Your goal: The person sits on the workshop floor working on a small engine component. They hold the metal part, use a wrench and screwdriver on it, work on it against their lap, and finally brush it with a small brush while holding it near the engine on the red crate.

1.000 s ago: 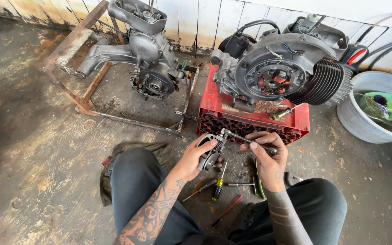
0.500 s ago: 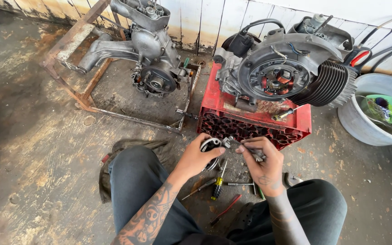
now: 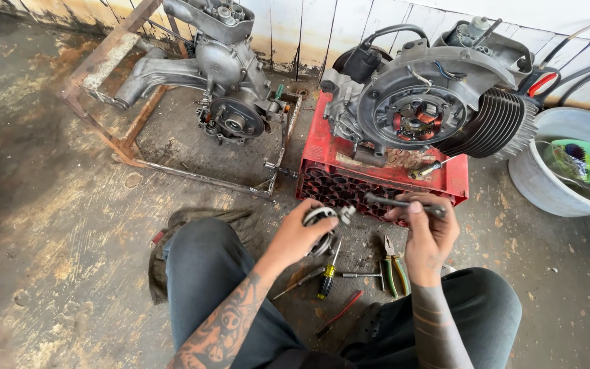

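Just above the knees, the left hand [image 3: 300, 236] is clamped round a round metal part [image 3: 321, 229] to steady it while the right hand [image 3: 428, 232] grips a dark wrench [image 3: 404, 203] beside it, screwdrivers [image 3: 327, 270] and pliers [image 3: 392, 263] lying on the floor [image 3: 49, 205] right below both hands for quick grabbing.

An engine [image 3: 431, 109] sits on a crate [image 3: 349, 179] — a second engine [image 3: 230, 102] in a frame [image 3: 114, 130] to its left, a basin [image 3: 554, 178] right. Before the crate, on the floor [image 3: 56, 219], lie a screwdriver [image 3: 328, 273] and pliers [image 3: 392, 266].
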